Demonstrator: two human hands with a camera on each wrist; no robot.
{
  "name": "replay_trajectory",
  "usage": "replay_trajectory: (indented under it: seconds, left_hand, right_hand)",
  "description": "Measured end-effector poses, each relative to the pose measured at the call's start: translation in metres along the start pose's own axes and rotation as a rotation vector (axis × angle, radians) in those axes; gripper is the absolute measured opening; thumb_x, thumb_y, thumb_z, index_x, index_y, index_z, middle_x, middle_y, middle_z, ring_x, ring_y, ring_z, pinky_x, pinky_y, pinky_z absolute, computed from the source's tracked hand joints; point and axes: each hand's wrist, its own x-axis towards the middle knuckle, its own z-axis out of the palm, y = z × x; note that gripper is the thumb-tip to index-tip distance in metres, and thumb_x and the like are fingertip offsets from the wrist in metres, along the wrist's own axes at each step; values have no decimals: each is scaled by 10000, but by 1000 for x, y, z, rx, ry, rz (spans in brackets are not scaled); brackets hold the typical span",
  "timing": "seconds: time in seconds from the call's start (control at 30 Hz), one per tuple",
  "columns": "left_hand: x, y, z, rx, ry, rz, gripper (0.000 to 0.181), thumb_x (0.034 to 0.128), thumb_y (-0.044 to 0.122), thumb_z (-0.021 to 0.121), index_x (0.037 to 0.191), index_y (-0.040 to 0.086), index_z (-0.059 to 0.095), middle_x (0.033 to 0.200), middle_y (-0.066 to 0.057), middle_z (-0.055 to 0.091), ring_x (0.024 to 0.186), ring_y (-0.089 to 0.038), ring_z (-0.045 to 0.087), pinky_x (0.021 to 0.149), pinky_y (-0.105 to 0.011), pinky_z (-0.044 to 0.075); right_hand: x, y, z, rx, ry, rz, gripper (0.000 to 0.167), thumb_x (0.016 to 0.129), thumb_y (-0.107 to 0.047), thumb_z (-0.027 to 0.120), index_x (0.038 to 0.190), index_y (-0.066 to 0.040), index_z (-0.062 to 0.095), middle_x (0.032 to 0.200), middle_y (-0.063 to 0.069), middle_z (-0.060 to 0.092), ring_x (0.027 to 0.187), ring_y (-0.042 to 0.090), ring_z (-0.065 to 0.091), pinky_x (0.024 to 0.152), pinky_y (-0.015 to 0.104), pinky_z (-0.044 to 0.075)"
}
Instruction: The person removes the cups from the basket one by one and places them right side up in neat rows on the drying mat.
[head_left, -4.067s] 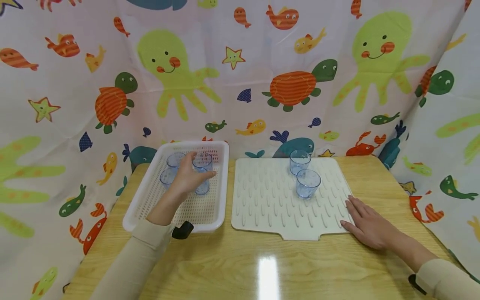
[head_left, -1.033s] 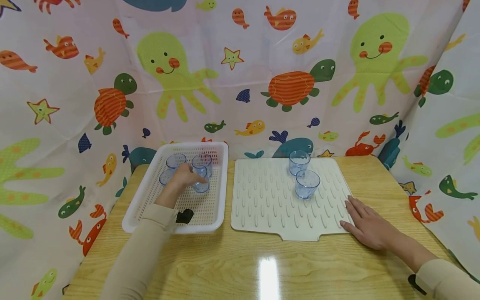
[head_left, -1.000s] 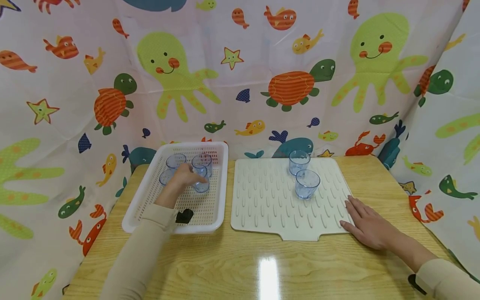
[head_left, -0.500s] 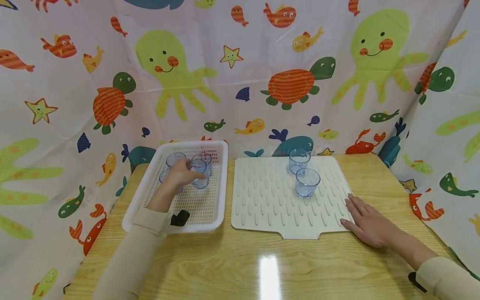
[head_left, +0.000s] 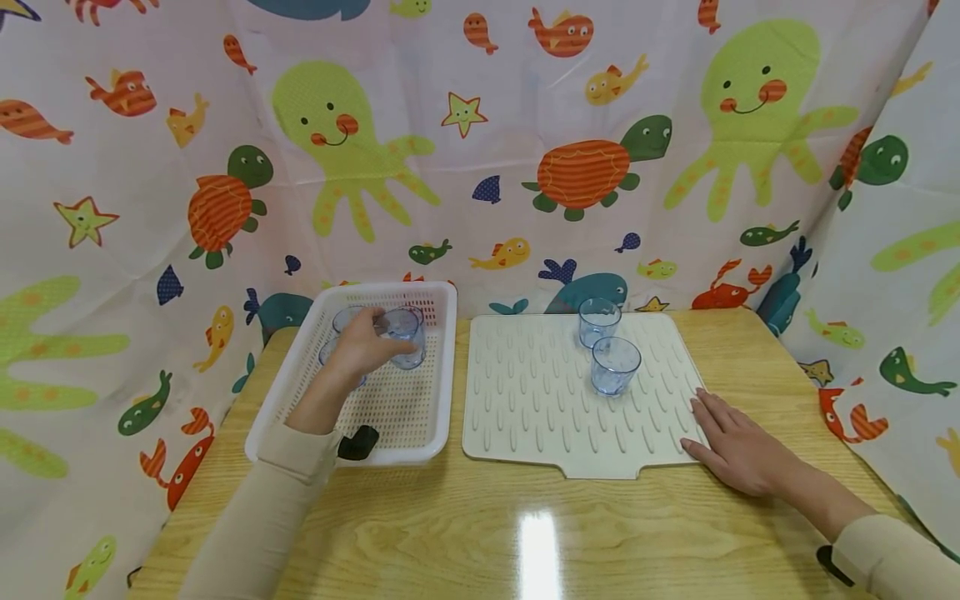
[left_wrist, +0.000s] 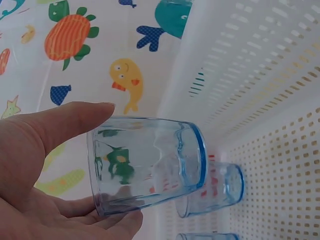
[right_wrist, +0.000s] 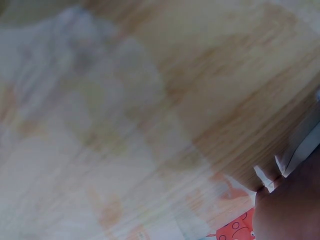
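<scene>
A clear, pale-blue glass tumbler (left_wrist: 150,165) hangs roughly upright inside a white, rectangular, perforated plastic basket (head_left: 442,417); the person's left hand (head_left: 363,346) holds it near its rim, thumb on one side and fingers on the other; whether its base clears the basket floor is hard to tell. Similar pale-blue neighbouring tumblers (left_wrist: 220,190) stand close by, so a steady grip and a straight lift would best avoid knocks; the right hand (head_left: 738,442) lies flat, fingers straight and holding nothing, at the right edge of a flat, ridged cream board (head_left: 525,417); light pressure there should limit sliding; two further pale-blue tumblers (head_left: 615,367) stand on it; beneath is a glossy, wood-grained table (head_left: 450,533).
</scene>
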Motion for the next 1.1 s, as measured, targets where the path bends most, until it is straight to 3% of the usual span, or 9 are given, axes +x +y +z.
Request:
replay_trajectory:
  seconds: [0.6, 1.1]
  left_hand:
    - [-11, 11, 5, -8, 33, 73, 871, 894, 238, 798, 1576, 32, 298, 1617, -176, 342, 1466, -372, 350, 1195, -544, 310]
    - [-13, 20, 14, -45, 59, 164, 872, 871, 225, 823, 1566, 24, 338, 1578, -183, 393, 1413, -362, 410, 1167, -534, 346]
  right_hand:
    - [-2, -3, -3, 10, -6, -1, 843, 1060, -531, 451, 1584, 83, 208, 1656, 304, 138, 1504, 507, 155, 1214, 634, 141]
    - [-1, -3, -3, 9, -8, -2, 852, 1055, -537, 457, 1588, 77, 201, 1660, 298, 134, 1504, 505, 156, 1206, 645, 151]
